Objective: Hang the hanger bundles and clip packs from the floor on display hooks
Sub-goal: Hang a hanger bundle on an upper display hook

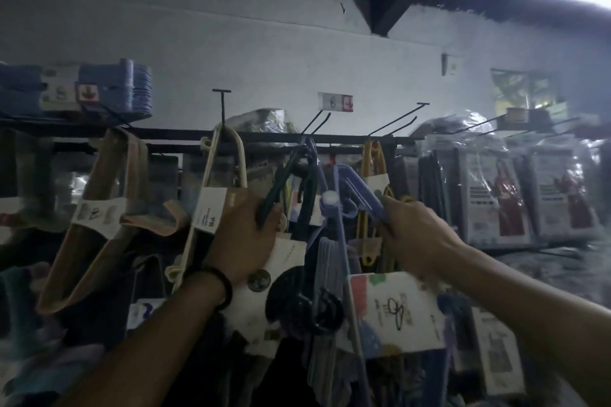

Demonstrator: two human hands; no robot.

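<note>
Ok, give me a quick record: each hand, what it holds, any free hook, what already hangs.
left hand: grips dark green hanger bundle
right hand: grips blue hanger bundle
blue hanger bundle seated on a hook: cannot tell, top is blurred
free hook: angled hook above the rail, right of centre, bare
already hanging: cream hanger bundle left of the hands; yellow hanger bundle behind the blue one

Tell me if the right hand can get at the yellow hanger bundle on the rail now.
Probably not yet: the right hand grips the blue hanger bundle, which crosses in front of the yellow hanger bundle.
</note>
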